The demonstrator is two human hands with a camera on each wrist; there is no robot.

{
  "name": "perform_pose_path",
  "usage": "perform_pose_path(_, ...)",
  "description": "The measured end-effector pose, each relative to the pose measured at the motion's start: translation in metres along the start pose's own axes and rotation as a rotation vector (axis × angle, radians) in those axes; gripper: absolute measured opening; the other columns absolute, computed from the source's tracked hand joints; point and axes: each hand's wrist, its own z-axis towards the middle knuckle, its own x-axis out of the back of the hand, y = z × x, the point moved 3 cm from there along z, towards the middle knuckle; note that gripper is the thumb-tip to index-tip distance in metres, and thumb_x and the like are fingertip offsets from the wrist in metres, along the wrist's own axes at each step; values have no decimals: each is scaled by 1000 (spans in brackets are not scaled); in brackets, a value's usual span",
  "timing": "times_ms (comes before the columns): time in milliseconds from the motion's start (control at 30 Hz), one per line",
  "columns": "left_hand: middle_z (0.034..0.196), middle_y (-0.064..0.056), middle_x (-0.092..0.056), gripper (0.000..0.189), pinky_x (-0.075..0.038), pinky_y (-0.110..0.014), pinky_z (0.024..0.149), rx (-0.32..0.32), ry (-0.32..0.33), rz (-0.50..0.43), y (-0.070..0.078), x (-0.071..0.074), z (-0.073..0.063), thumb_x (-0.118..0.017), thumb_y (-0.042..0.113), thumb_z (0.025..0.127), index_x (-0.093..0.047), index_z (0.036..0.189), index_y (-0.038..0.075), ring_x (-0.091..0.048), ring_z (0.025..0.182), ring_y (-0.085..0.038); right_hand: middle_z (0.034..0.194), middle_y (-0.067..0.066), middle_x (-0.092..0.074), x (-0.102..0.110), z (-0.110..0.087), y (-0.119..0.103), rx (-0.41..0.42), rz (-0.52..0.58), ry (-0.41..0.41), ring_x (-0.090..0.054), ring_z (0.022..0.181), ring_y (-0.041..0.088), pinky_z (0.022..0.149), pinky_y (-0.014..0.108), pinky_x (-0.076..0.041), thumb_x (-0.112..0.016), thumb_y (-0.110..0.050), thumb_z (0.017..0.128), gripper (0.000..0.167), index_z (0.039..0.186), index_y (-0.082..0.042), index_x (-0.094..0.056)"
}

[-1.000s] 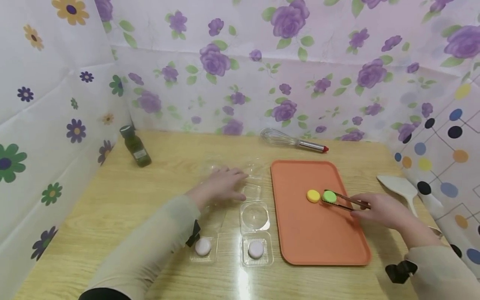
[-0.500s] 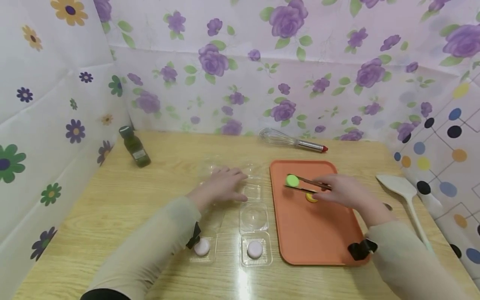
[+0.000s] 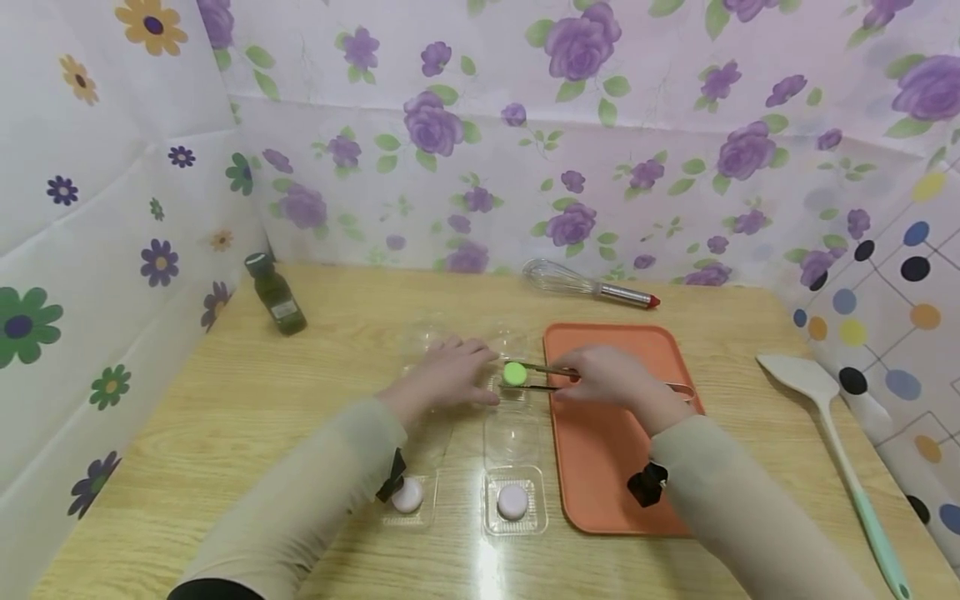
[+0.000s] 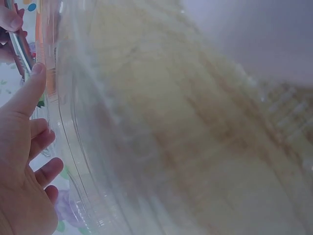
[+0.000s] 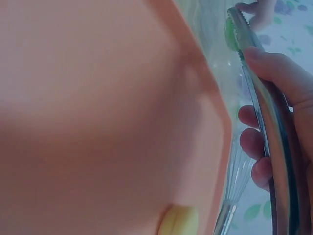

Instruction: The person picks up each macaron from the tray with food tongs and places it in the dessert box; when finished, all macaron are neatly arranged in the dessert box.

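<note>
Head view showed the right hand (image 3: 611,379) clamped around a pair of slim metal tongs (image 3: 547,377), whose tips pinched a round green macaron (image 3: 513,372) just past the left edge of the flat orange plastic tray (image 3: 600,467). The green piece hung over a cell of the clear plastic blister tray (image 3: 510,433) lying near the middle of the wooden bench (image 3: 262,400). The left hand (image 3: 446,375) lay flat on that clear packaging, fingers straight, pressing it down.

Judging by how things lay, two pale pink macarons (image 3: 513,500) were already seated in the cells nearest the front edge, the green one was not yet set down, and a yellow macaron (image 5: 178,221) remained on the orange tray, seen only in the right wrist view.

A wire whisk with a red-tipped handle (image 3: 588,285) lay by the back edge, a small dark green bottle (image 3: 276,293) near the back left corner, and a white spatula with a pale green handle (image 3: 832,433) along the right edge.

The clear tray's empty cells were hard to count through the glare. The left wrist view was mostly a blur of plastic, and the right forearm hid much of the orange tray in the head view.
</note>
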Motion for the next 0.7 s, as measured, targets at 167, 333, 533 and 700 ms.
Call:
perform_pose_path(167,143,-5,-41,79,-19,-51,109,4,3,0,1,-1,1,-65,56,79,-41,141,14,-35,128,-29,102,1,-65,-1,5,-8,13,-16,-9,-56,80,12,70,36,-48,-69,-33,82,38,115,-14,-67)
perform_pose_path(333,144,-5,-40,79,-19,-51,109,8,1,-4,0,-1,1,-64,56,79,-41,141,14,-35,129,-29,100,2,-64,0,7,-12,-5,-26,-46,-55,80,13,69,36,-48,-69,-34,84,38,115,-13,-67)
perform_pose_path(533,144,-5,-39,79,-18,-52,109,13,-2,-11,0,-1,1,-65,56,79,-41,141,14,-34,130,-30,105,3,-64,1,8,-14,-9,-41,-71,-59,85,16,72,38,-50,-68,-35,84,39,116,-13,-66)
perform_pose_path(700,144,-5,-40,78,-18,-52,109,14,1,-5,0,-1,2,-65,56,79,-41,141,14,-34,129,-30,109,4,-64,2,8,-14,4,-61,-66,-60,91,19,76,40,-51,-69,-35,84,40,117,-12,-65)
